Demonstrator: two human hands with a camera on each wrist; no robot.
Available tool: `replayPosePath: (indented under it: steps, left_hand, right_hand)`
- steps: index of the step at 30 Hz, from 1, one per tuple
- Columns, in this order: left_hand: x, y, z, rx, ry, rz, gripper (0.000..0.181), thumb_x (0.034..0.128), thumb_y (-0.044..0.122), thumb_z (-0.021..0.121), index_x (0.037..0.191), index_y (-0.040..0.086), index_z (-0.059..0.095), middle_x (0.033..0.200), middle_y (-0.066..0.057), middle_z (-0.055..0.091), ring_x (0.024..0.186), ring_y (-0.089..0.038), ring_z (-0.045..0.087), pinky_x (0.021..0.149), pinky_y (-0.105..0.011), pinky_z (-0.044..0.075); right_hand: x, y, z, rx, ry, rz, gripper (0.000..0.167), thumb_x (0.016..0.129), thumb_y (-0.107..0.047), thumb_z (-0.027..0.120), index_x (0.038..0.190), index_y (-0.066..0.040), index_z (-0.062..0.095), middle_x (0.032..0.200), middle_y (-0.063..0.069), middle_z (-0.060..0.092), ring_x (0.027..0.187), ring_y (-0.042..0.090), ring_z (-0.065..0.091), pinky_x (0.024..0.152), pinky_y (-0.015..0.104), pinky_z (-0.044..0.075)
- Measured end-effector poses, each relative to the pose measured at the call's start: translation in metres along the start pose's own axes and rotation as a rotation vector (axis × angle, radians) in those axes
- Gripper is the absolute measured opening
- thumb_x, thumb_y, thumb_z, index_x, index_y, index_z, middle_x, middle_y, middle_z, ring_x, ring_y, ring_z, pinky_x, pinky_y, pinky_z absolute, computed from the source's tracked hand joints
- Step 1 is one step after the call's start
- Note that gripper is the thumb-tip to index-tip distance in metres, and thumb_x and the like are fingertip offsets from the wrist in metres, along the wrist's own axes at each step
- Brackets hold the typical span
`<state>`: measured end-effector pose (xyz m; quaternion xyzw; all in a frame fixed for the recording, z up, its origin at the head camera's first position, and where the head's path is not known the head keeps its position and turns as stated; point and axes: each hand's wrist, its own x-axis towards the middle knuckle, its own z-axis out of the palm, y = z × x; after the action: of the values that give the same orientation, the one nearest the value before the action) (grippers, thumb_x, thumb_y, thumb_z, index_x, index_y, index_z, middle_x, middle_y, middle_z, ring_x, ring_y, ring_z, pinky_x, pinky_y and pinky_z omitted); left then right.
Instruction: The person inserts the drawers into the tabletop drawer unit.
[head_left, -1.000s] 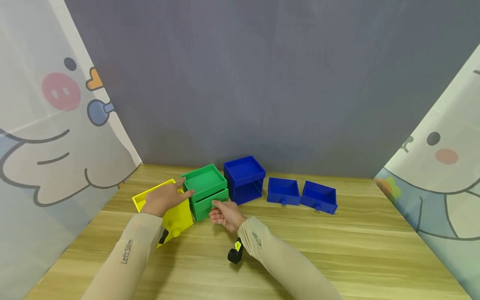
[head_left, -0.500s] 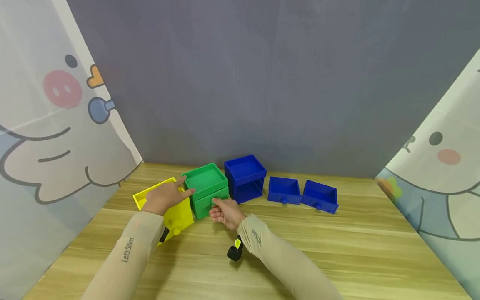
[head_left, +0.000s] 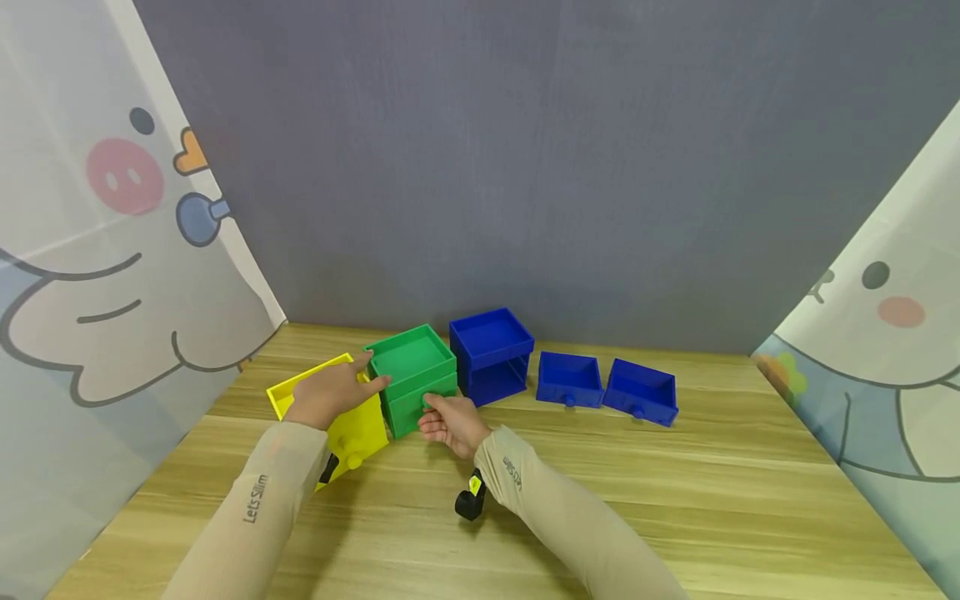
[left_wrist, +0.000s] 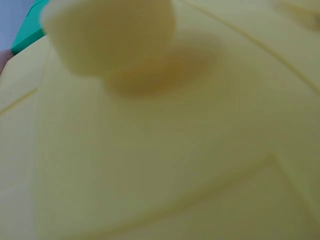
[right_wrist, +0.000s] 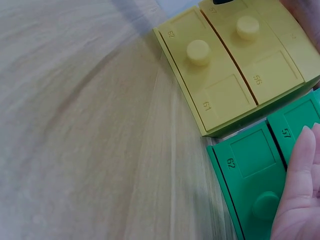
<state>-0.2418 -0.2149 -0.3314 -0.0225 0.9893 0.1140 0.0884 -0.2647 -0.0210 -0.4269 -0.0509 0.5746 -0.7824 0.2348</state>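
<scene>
A green two-drawer cabinet (head_left: 412,362) with a shallow tray top stands left of the middle in the head view. My left hand (head_left: 330,393) reaches across the yellow drawer cabinet (head_left: 363,433), its thumb and forefinger spread against the green cabinet's left upper edge. My right hand (head_left: 456,427) is at the front of the green upper drawer (head_left: 407,412); thumb and forefinger pinch its knob, which they mostly hide. Under it, the right wrist view has the lower green drawer (right_wrist: 250,160) with its round knob. A yellow knob (left_wrist: 110,35) fills the left wrist view's top.
Right of the green cabinet stands a blue cabinet (head_left: 491,342) with an open front bay. Two loose blue drawers (head_left: 568,393) (head_left: 639,404) lie to its right on the wooden table (head_left: 712,500). A grey wall (head_left: 525,167) rises behind.
The green upper drawer has slid in, and the dark gap above its front has closed. My right hand stays at its front; my left hand has barely moved.
</scene>
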Motion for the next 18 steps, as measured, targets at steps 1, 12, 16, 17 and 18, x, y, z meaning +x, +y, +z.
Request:
replayPosePath:
  steps: [1, 12, 16, 17, 18]
  left_hand:
    - [0.000, 0.000, 0.000, 0.000, 0.002, 0.002, 0.081, 0.0911, 0.066, 0.041, 0.152, 0.015, 0.027, 0.084, -0.012, 0.064, 0.052, -0.017, 0.034, 0.049, -0.030, 0.028]
    - [-0.002, 0.001, -0.001, -0.004, 0.005, -0.001, 0.080, 0.0915, 0.065, 0.042, 0.152, 0.015, 0.028, 0.124, -0.026, 0.058, 0.055, -0.021, 0.044, 0.049, -0.031, 0.029]
    - [-0.001, 0.000, 0.000, -0.012, 0.004, 0.002, 0.081, 0.0910, 0.066, 0.041, 0.152, 0.015, 0.027, 0.132, -0.028, 0.052, 0.060, -0.023, 0.049, 0.050, -0.031, 0.030]
    - [-0.001, 0.000, 0.000, -0.017, 0.006, 0.005, 0.082, 0.0907, 0.066, 0.041, 0.152, 0.014, 0.027, 0.133, -0.028, 0.051, 0.061, -0.023, 0.050, 0.050, -0.031, 0.030]
    - [-0.001, -0.002, 0.001, -0.022, 0.009, 0.011, 0.082, 0.0905, 0.067, 0.041, 0.152, 0.014, 0.027, 0.130, -0.028, 0.053, 0.060, -0.022, 0.048, 0.049, -0.030, 0.029]
  right_hand:
    - [0.000, 0.000, 0.000, -0.001, -0.001, 0.000, 0.022, 0.099, -0.014, 0.051, 0.090, 0.005, 0.055, 0.060, -0.001, 0.062, 0.048, 0.003, 0.059, 0.050, 0.016, 0.050]
    - [0.001, 0.000, -0.001, -0.004, -0.013, -0.009, 0.028, 0.101, -0.017, 0.050, 0.100, 0.011, 0.055, 0.061, -0.002, 0.061, 0.050, 0.002, 0.059, 0.052, 0.017, 0.050]
    - [-0.004, 0.001, -0.008, -0.007, -0.020, -0.005, 0.029, 0.103, -0.017, 0.046, 0.105, 0.010, 0.055, 0.062, -0.001, 0.061, 0.051, 0.003, 0.059, 0.053, 0.017, 0.050]
    - [-0.007, 0.001, -0.011, 0.004, -0.023, 0.002, 0.028, 0.103, -0.017, 0.044, 0.104, 0.009, 0.055, 0.063, -0.001, 0.061, 0.052, 0.003, 0.059, 0.053, 0.017, 0.050]
    - [-0.010, 0.000, -0.016, 0.016, -0.026, 0.014, 0.027, 0.104, -0.017, 0.043, 0.103, 0.007, 0.056, 0.063, -0.002, 0.061, 0.052, 0.003, 0.059, 0.053, 0.017, 0.050]
